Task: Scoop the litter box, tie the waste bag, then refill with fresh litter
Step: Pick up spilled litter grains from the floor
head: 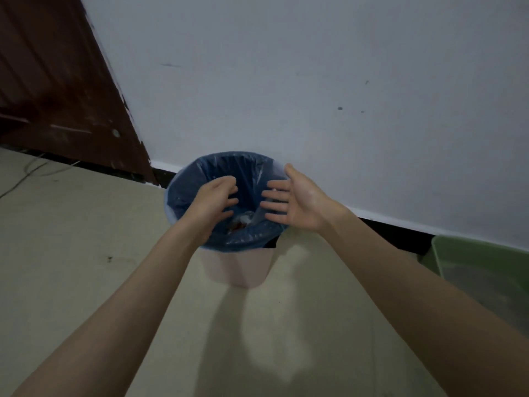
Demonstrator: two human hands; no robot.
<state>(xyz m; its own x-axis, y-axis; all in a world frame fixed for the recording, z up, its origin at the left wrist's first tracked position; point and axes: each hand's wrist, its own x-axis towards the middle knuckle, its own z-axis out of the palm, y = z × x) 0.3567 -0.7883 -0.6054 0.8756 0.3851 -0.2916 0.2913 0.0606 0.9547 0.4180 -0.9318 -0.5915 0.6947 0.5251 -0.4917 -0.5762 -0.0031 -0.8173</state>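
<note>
A pale pink waste bin (pixel 237 267) stands on the floor against the wall. A blue plastic waste bag (pixel 226 167) lines it, its edge folded over the rim. Some waste lies at the bottom of the bag. My left hand (pixel 213 202) hovers over the bin's mouth with its fingers curled and apart, holding nothing. My right hand (pixel 294 200) is beside it over the right rim, palm turned inward, fingers spread, empty. A green litter box (pixel 481 270) sits at the right edge, only partly in view.
A white wall (pixel 315 81) runs behind the bin with a dark baseboard. A dark red-brown door (pixel 57 81) stands at the left. A thin cable (pixel 31 167) lies on the beige floor near the door.
</note>
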